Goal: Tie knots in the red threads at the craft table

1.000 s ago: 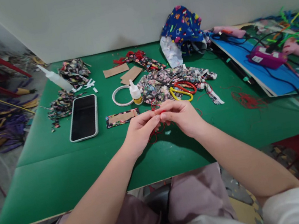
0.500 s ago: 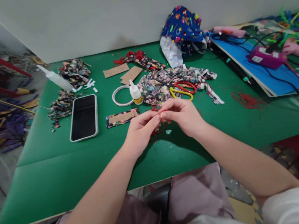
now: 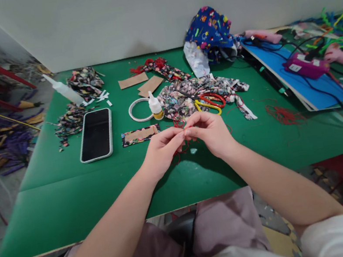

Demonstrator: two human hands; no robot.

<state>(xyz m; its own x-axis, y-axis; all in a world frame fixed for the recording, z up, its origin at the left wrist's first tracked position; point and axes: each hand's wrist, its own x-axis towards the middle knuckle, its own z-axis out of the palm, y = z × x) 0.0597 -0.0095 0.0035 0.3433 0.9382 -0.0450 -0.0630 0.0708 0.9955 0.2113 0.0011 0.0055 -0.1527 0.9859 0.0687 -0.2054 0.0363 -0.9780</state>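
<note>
My left hand (image 3: 163,150) and my right hand (image 3: 209,134) meet fingertip to fingertip over the green table. Both are closed in a pinch on thin red string (image 3: 176,157), whose loose ends hang below and behind the fingers. The part between the fingertips is mostly hidden. Just beyond my hands lie red-and-yellow-handled scissors (image 3: 208,102) on a heap of floral fabric strips (image 3: 178,94). A small glue bottle (image 3: 156,107) stands by a roll of white tape (image 3: 131,113). Left of my hands is a fabric-edged card piece (image 3: 139,135).
A phone (image 3: 95,135) lies at left, near a long-nozzled bottle (image 3: 65,92) and fabric bundles (image 3: 83,82). Brown cards (image 3: 133,80) and a blue patterned cloth (image 3: 209,29) sit at the back. Right are loose red threads (image 3: 283,114), a blue folder (image 3: 312,86) and pink glue guns (image 3: 263,36).
My fingertips have shifted very slightly to the right, still pinched together on the red string. Everything else on the table stays where it was.
</note>
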